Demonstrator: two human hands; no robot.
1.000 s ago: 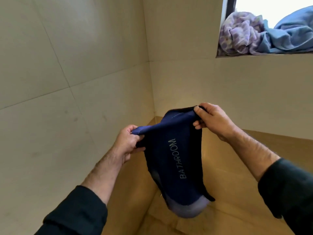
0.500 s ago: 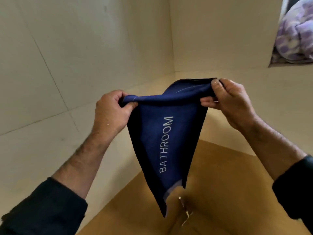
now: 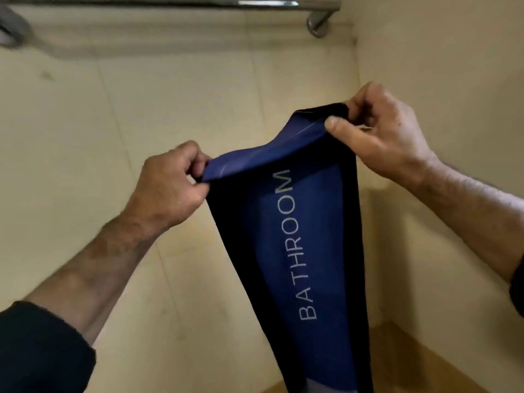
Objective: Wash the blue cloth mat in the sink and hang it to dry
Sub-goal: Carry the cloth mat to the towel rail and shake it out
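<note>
The blue cloth mat [image 3: 317, 245] hangs lengthwise in front of me, dark blue with the word BATHROOM in pale letters running up it. My left hand [image 3: 167, 188] pinches its upper left corner. My right hand [image 3: 380, 131] grips the upper right corner, held a little higher. The top edge sags between the two hands. The mat's lower end runs out of the bottom of the view. A metal towel rail [image 3: 198, 1] crosses the wall high above both hands.
Beige tiled walls [image 3: 85, 137] meet in a corner on the right, just behind the mat. The rail's bracket [image 3: 319, 24] is fixed near that corner. A strip of brown floor [image 3: 425, 370] shows at the bottom right.
The view has swung up and to the left: the window ledge with the cloths is gone and the towel rail has come into sight. Both hands have risen with the mat, still gripping its corners.
</note>
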